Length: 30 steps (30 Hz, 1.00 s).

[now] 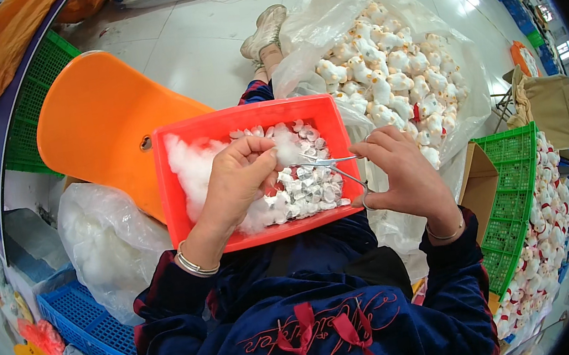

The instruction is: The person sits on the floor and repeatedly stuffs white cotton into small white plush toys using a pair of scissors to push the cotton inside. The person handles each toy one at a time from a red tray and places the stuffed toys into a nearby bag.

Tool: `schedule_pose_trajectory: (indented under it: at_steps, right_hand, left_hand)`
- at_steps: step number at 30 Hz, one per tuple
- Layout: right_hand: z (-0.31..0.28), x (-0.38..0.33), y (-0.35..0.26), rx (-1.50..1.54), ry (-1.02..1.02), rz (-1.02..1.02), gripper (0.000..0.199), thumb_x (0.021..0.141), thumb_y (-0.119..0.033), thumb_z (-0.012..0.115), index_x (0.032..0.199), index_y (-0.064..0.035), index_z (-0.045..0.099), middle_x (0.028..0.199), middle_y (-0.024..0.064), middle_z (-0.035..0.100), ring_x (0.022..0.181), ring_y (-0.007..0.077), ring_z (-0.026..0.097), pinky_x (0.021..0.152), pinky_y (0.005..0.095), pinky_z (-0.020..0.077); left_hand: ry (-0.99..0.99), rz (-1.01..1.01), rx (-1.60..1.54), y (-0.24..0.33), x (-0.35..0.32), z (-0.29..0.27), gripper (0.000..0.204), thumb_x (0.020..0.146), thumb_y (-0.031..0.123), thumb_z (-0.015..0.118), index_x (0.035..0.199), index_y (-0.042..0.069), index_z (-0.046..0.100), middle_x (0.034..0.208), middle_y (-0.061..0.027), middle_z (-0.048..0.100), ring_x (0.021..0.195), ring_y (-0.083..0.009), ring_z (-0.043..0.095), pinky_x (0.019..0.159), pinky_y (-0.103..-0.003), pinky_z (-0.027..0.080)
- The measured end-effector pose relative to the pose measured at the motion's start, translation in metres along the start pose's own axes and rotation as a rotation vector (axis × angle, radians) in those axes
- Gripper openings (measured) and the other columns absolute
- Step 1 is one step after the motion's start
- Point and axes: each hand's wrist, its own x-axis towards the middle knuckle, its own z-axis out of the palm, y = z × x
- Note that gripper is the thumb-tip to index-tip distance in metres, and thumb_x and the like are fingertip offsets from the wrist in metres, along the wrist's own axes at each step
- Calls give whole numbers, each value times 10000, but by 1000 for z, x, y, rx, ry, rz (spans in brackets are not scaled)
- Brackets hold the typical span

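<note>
On my lap rests a red plastic bin (264, 238). White fibre stuffing (190, 172) fills its left side, and small shiny whitish pieces (313, 189) lie heaped on the right. Over the bin, my left hand (242, 179) is closed, thumb and fingertips pinched at a tuft of white stuffing (288, 148). My right hand (402, 170) grips metal forceps (329, 162) with scissor-like handles, a finger and the thumb at the loops. Their tips point left and reach the tuft beside my left fingertips. Exactly what lies between the tips is too small to make out.
An orange plastic chair (111, 114) stands at the left, near a clear bag of stuffing (105, 237) and a blue crate (88, 322). Ahead right, a large clear bag (456, 33) holds many small white plush toys (386, 74). A green crate (512, 212) stands at the right.
</note>
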Motion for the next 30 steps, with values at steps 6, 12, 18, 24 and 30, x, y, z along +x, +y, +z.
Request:
schedule_pose_trajectory:
  at_steps: [6,12,18,24,30]
  right_hand:
    - [-7,3,-3,-34,-114,48,415,751,-257,832,1122,-110,717,961,62,644,996,275,594,843,428,400]
    - [-9,13,-10,-76,-178,-20,357,779,-259,810,1094,-115,727,888,64,637,923,284,615,811,442,405]
    - [3,10,3,2,-148,-17,522,721,-256,847,1194,-93,698,1066,87,665,1131,296,592,942,428,441]
    - [-2,15,6,36,-94,-58,737,629,-238,887,1296,-58,629,1254,113,609,1248,341,517,1068,446,416]
    - [-8,15,4,-63,-145,-40,518,687,-230,868,1172,-121,723,1078,49,681,1092,260,596,928,420,415]
  left_hand:
    - [-49,15,14,0,-2,3,123,984,81,668,1067,-9,668,826,-41,689,624,-47,604,519,-185,434]
    - [-61,-21,132,0,-1,5,100,964,92,692,999,-2,696,850,-40,700,659,-55,621,543,-190,447]
    - [-64,-15,219,-5,-2,0,103,920,69,673,995,-1,688,852,-11,684,694,-42,596,601,-208,465]
    - [-156,-73,295,8,-5,1,123,924,99,690,1001,3,705,830,12,670,708,-35,581,631,-201,464]
    - [-143,-79,207,8,-5,-5,137,966,117,693,1033,-1,710,804,-9,699,606,-18,546,517,-170,380]
